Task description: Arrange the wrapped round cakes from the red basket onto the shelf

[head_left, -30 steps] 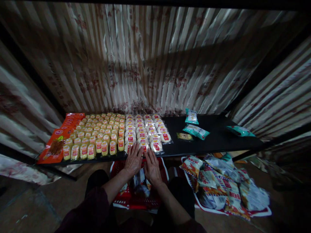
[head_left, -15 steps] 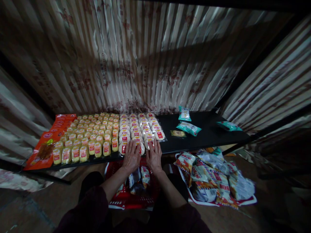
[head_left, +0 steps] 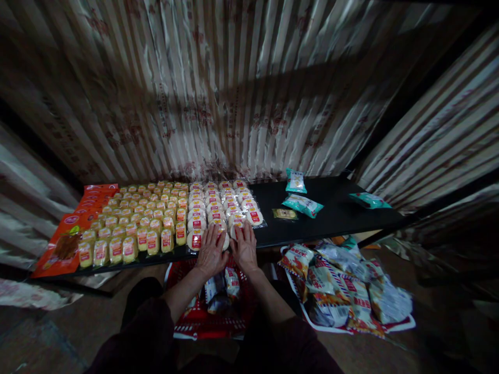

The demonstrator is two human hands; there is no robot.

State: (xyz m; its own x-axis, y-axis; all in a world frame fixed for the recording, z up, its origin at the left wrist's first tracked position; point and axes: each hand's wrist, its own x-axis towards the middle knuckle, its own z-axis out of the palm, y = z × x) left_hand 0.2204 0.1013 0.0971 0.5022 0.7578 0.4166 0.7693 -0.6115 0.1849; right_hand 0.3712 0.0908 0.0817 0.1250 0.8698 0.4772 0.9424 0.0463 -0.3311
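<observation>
On the black shelf (head_left: pixel 327 223), round white wrapped cakes (head_left: pixel 196 240) with red labels lie in overlapping rows. My left hand (head_left: pixel 212 250) rests palm down with fingers stretched over the front cake of one row. Just to its right, my right hand (head_left: pixel 245 249) lies on the front of the neighbouring row, fingers extended forward. Both touch the wrappers and neither grasps a cake. The hands partly cover the cakes under them. To the left stand many small yellow wrapped cakes (head_left: pixel 130 249) in rows, and beyond those lie flat orange packets (head_left: pixel 68 239).
Green-and-white packets (head_left: pixel 303 205) and a small yellowish packet (head_left: pixel 284 214) lie on the shelf's right part. Below stand a red basket (head_left: pixel 210 329) between my legs and another basket (head_left: pixel 331 327) full of snack bags (head_left: pixel 325 278). A striped curtain (head_left: pixel 218 93) hangs behind.
My view has shifted slightly, so the shelf's left part sits a little further left and lower. Both hands stay on the front white cakes, the right one's fingers moving slightly.
</observation>
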